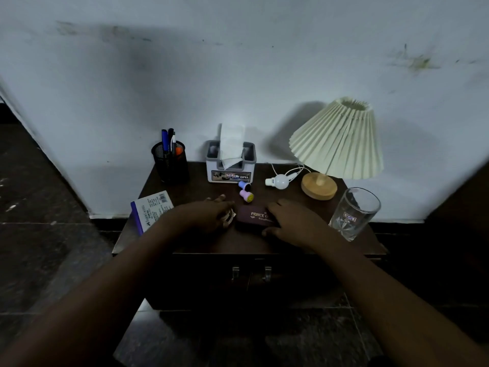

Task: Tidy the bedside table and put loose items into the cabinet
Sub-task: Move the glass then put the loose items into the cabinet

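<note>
As the right hand [293, 223] grips the box [252, 217], the left hand [209, 211] curls round a small pale object [229, 218]; a forearm swing may topple the glass [354, 211] at the table's [185, 188] right edge.

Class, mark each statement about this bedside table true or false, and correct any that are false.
1. The glass stands at the front right corner of the table. True.
2. The cabinet doors hang open. False: both doors are shut.
3. The right hand grips the maroon box. True.
4. The pen holder is empty. False: it holds several pens.
5. The left hand lifts the glass. False: it holds a small pale object beside the maroon box.
</note>
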### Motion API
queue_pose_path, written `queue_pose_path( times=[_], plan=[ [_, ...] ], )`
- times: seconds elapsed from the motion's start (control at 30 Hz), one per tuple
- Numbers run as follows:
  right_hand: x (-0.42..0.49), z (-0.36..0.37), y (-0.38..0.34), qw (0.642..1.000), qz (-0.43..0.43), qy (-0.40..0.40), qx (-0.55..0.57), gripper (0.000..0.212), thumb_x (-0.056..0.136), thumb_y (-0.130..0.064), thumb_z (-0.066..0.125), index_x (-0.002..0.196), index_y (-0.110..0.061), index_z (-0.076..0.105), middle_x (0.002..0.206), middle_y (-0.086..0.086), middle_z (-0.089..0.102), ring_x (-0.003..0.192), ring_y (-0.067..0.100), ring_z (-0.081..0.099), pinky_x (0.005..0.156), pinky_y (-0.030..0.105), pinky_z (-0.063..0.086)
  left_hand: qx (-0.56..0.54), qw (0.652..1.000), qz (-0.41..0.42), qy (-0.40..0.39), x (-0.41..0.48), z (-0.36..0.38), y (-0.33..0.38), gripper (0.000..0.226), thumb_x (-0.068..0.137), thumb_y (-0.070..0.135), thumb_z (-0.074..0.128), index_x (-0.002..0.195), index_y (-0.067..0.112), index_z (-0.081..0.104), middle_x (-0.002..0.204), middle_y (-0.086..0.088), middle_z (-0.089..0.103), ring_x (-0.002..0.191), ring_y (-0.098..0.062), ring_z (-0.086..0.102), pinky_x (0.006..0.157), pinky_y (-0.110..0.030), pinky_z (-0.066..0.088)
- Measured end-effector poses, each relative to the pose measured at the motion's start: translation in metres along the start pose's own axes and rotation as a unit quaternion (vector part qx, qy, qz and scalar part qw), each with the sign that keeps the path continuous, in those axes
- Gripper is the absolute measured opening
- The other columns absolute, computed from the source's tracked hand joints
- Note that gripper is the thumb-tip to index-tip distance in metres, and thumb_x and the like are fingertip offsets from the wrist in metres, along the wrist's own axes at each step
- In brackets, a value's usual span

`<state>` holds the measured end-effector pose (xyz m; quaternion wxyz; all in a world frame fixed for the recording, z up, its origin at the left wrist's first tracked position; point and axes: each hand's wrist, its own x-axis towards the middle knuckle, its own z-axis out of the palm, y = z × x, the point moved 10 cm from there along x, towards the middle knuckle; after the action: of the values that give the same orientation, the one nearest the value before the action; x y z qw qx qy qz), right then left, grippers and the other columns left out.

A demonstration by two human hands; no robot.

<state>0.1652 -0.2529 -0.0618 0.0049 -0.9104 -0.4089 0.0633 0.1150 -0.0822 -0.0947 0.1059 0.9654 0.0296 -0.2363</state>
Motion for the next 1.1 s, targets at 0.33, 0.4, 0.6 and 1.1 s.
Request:
queue_pose_path(
  times=[0.33,0.4,0.6,1.1],
  plan=[
    [0.043,-0.033,0.046,0.981,0.13,0.129,0.061,0.057,0.1,-0.02,0.053,0.155,-0.017,0.037,0.162,0.013,0.03,0.133,0.047,0.047,0.103,0.051,0.047,-0.057,0.991,0.038,0.116,-0.014,-0.047,0.001,0.058,0.109,0.04,0.047,0.162,0.022,0.03,0.167,-0.013,0.033,0.15,-0.031,0.039,0.118,-0.039,0.035],
    [0.058,-0.027,0.052,0.982,0.143,0.103,0.069,0.069,0.097,-0.014,0.054,0.161,-0.02,0.028,0.169,0.01,0.02,0.144,0.048,0.035,0.111,0.054,0.042,-0.074,0.98,0.033,0.181,-0.018,-0.059,0.0,0.05,0.109,0.036,0.048,0.156,0.017,0.044,0.158,-0.011,0.049,0.141,-0.027,0.049,0.114,-0.038,0.041],
    [0.074,-0.018,0.056,0.985,0.133,0.099,0.044,0.026,0.098,-0.031,0.059,0.12,-0.015,0.058,0.125,0.016,0.056,0.117,0.043,0.055,0.089,0.047,0.049,-0.103,0.957,0.017,0.272,-0.024,-0.079,-0.018,0.039,0.104,0.029,0.058,0.141,0.02,0.062,0.134,-0.005,0.068,0.111,-0.018,0.064,0.09,-0.031,0.049],
    [0.081,-0.048,0.006,0.948,-0.009,0.096,0.303,0.03,0.099,-0.013,0.055,0.117,-0.02,0.077,0.122,-0.004,0.074,0.099,0.007,0.07,0.081,0.01,0.048,-0.16,0.953,-0.04,0.252,0.039,-0.07,0.042,0.032,0.094,0.039,0.058,0.112,0.015,0.068,0.11,-0.007,0.072,0.102,-0.028,0.069,0.09,-0.045,0.058]
  ],
)
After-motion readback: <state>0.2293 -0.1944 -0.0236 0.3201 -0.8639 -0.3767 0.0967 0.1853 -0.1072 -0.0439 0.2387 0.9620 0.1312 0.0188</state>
